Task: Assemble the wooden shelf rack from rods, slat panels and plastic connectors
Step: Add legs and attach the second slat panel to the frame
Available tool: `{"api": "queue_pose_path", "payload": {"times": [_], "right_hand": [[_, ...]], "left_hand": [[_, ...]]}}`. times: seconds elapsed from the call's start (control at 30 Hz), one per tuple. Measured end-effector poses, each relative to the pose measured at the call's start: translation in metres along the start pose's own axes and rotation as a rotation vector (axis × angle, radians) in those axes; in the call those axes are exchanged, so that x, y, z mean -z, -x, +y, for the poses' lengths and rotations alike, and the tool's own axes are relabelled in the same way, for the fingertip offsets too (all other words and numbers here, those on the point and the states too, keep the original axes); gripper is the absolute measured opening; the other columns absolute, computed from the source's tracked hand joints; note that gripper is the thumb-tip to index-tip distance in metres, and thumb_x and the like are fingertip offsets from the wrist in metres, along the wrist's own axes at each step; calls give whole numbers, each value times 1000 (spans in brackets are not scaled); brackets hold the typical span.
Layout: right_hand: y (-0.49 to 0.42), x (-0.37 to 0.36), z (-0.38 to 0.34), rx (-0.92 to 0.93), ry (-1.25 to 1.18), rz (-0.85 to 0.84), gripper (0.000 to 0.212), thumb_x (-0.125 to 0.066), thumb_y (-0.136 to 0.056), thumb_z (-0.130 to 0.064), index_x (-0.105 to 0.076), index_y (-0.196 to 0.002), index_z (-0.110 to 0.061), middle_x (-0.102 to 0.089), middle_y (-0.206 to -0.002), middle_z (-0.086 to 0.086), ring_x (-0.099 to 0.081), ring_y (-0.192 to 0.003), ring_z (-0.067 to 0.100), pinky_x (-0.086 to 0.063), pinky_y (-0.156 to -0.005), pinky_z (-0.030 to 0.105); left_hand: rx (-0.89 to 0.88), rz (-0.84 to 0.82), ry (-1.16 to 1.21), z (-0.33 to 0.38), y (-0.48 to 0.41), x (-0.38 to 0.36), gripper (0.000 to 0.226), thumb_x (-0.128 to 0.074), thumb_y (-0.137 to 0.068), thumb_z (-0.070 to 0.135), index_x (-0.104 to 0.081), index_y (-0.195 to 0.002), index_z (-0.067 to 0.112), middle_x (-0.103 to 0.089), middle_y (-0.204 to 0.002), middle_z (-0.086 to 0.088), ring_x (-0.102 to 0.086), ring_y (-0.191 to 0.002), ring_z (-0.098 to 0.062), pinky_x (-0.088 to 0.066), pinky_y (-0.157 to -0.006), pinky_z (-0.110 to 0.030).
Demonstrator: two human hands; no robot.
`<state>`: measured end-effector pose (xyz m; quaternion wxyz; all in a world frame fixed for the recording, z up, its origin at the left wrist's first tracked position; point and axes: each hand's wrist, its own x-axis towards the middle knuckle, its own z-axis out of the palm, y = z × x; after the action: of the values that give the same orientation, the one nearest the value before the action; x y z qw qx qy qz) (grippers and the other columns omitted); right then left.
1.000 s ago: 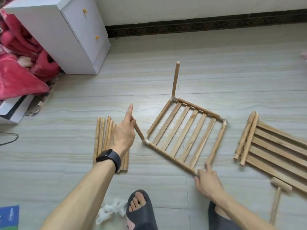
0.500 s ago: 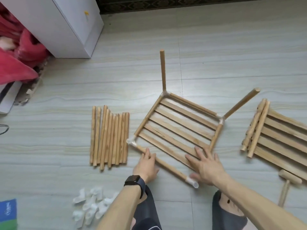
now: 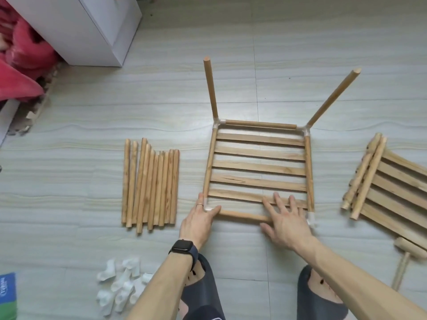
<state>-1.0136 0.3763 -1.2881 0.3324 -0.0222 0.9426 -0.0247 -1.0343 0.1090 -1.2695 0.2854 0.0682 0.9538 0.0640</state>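
Note:
A square slat panel framed by rods lies flat on the floor, with white plastic connectors at its corners. Two upright rods rise from its far corners, one on the left and one on the right. My left hand grips the near-left corner connector, thumb along the front rod. Flat over the front rod and nearest slat lies my right hand, its fingers spread straight. A bundle of loose rods lies to the left. Spare white connectors are heaped near my left forearm.
More slat panels with rods lie at the right, a wooden mallet beside them. A white cabinet and red fabric stand at the far left. My slippered feet are just below the panel.
The panel has turned from a diagonal to square with me and lies flat. My left hand moved onto the near-left connector; my right hand stays pressed on the front edge.

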Motion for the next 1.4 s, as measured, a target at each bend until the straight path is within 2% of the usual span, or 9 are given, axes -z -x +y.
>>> {"api": "queue_pose_path", "payload": {"times": [0.13,0.23,0.33,0.47,0.57,0.7,1.03,1.23,1.4], "right_hand": [[-3,-2,-14,-44,-7,31,91,-35,-95,-72,22,-156,-37,18,-168,15,12,-149,54,-11,-117,71],[-12,-2,-26,38,18,75,92,-34,-91,-77,17,-158,-39,16,-169,6,13,-153,45,-10,-116,72],[-17,-1,-37,71,45,64,87,-37,-93,-73,11,-159,-42,14,-170,2,13,-151,49,-19,-115,70],[-18,12,-45,61,88,13,85,-52,-94,-61,-3,-159,-35,-2,-167,8,-1,-147,57,-39,-108,63],[-20,31,-53,56,165,-38,83,-59,-93,-57,-11,-156,-30,-14,-158,13,-13,-142,59,-48,-99,58],[-19,37,-56,63,193,-65,82,-60,-94,-56,-13,-156,-29,-18,-154,11,-16,-141,57,-52,-94,54],[-16,30,-49,60,142,-47,84,-57,-96,-56,-6,-159,-33,-9,-163,7,-8,-147,54,-51,-100,51],[-12,42,-42,61,142,-114,81,-49,-98,-58,-3,-161,-35,-4,-168,5,-8,-151,47,-30,-116,60],[21,102,-51,145,-416,165,76,-57,-97,-53,-21,-160,-27,-40,-158,9,-45,-139,27,-37,-115,41]], "left_hand": [[1,-41,29,6,2,3,65,-43,-99,2,-42,-147,46,-8,-168,-15,-61,-120,-35,-54,-91,-39],[-75,-54,91,-4,6,12,46,-45,-102,31,-44,-145,48,-34,-162,-6,-61,-122,-32,-51,-99,-42],[-111,59,130,-27,9,25,46,-46,-99,53,-42,-144,46,-64,-122,1,-61,-112,-24,-52,-93,-39],[218,269,165,-72,5,37,35,-50,-99,46,-58,-127,27,-63,-121,-1,-55,-114,-21,-49,-87,-36],[379,155,43,-91,4,36,37,-51,-97,49,-58,-120,20,-63,-120,-6,-57,-111,-26,-47,-83,-38],[377,19,-73,-86,-5,29,51,-51,-94,62,-56,-124,20,-64,-122,-5,-59,-113,-27,-44,-77,-35],[385,-24,-164,-71,-3,45,16,-51,-92,23,-66,-90,19,-64,-84,1,-55,-73,-24,-37,-61,-27],[298,-69,722,-86,28,73,29,-57,-101,34,-72,-92,11,-73,-78,3,-72,-81,-21,-50,-68,-29],[89,-201,1013,-67,54,140,23,-61,-100,33,-75,-107,16,-75,-93,-1,-71,-80,-13,-52,-76,-29]]}}
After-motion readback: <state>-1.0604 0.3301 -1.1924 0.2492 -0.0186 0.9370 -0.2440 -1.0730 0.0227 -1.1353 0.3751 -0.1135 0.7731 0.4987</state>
